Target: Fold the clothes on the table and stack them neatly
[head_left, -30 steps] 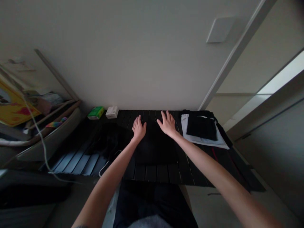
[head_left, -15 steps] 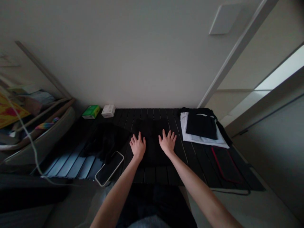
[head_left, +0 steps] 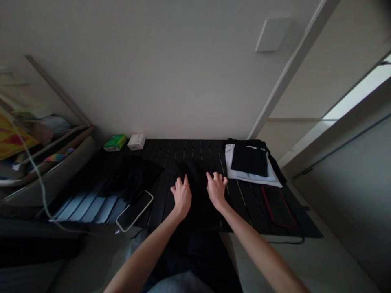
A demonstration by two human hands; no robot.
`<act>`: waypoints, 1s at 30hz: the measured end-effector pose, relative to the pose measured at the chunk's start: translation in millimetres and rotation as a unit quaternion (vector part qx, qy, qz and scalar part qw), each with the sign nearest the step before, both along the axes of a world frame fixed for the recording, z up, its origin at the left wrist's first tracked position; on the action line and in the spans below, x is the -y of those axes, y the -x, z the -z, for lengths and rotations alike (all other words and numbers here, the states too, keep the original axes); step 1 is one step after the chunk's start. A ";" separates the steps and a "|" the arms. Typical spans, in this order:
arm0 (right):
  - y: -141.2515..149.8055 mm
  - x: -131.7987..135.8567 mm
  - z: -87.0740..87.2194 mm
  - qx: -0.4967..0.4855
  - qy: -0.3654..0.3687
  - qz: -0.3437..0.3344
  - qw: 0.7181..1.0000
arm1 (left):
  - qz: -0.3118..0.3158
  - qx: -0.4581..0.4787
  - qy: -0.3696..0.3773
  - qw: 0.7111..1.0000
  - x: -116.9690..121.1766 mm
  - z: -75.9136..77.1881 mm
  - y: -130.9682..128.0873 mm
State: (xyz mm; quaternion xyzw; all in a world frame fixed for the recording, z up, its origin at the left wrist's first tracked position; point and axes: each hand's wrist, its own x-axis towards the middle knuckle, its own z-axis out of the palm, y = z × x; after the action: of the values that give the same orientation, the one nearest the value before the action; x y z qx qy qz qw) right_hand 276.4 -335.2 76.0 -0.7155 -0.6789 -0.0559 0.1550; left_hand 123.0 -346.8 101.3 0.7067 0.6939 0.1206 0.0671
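A dark piece of cloth (head_left: 198, 199), black like the slats below it, lies between and under my hands, with soft wrinkles near its far edge. My left hand (head_left: 182, 197) rests on its left side, index finger stretched forward and the other fingers slightly bent. On the right side, my right hand (head_left: 216, 190) touches the cloth in much the same way, fingers apart. Neither hand visibly grips the fabric. The cloth's exact outline and kind are hard to make out in the dim light.
The black slatted table (head_left: 244, 199) stands against a wall. Left of me are a crumpled black cloth (head_left: 131, 177), a phone (head_left: 134, 211), a green box (head_left: 115, 143) and a white box (head_left: 136, 141). Folded clothes (head_left: 250, 160) and a red-edged phone-like slab (head_left: 278, 206) lie right.
My fingers have drawn in from a flat spread to a bent, pointing shape. The cloth's far edge has become rumpled and sits closer to me. The view has shifted slightly.
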 end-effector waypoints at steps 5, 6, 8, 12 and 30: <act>-53.2 -10.8 -65.0 0.011 -0.061 0.064 0.996 | 0.059 0.095 -0.041 0.993 -23.1 -39.1 -56.8; -68.6 -15.3 -78.7 0.013 -0.081 0.081 0.993 | 0.078 0.126 -0.053 0.988 -31.9 -48.4 -71.4; -102.8 -27.7 -104.5 0.022 -0.130 0.125 0.983 | 0.125 0.192 -0.075 0.970 -50.3 -67.7 -100.2; -165.3 -56.8 -133.2 0.030 -0.193 0.216 0.957 | 0.189 0.251 -0.113 0.943 -74.8 -94.3 -136.4; -120.2 -37.4 47.4 0.100 0.031 0.090 0.990 | -0.196 -0.162 0.037 0.966 -62.2 2.3 174.9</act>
State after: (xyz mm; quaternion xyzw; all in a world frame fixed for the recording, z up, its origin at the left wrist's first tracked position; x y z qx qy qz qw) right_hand 396.6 -297.8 28.6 -0.7688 -0.6254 -0.1195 0.0587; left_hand -51.9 -284.6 99.0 0.5637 0.8247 -0.0102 -0.0455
